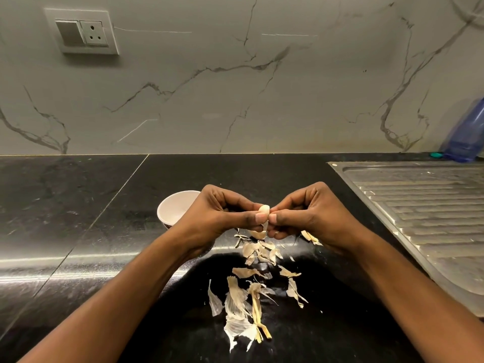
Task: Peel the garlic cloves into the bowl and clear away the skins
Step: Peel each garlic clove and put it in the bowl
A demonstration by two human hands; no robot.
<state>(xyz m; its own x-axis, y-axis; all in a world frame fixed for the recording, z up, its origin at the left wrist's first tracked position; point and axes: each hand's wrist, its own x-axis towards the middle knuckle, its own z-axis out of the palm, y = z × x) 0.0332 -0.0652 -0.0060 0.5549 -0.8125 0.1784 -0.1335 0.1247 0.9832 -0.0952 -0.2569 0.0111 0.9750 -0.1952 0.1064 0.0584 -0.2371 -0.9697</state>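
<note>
Both hands, left (pixel 222 218) and right (pixel 311 216), are pinching one clove (pixel 264 211) mid-peel; skins (pixel 251 289) are littering the worktop (pixel 78 205) (uncleared), bowl (pixel 174 208) waiting behind.

One bowl (pixel 175 207), one clove (pixel 264 209), one bottle (pixel 465 136)

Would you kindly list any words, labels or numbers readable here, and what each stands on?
None can be read. The switch and socket plate is blank, the blue bottle shows no legible label, and the white bowl, steel drainboard and black counter carry no print.
</note>
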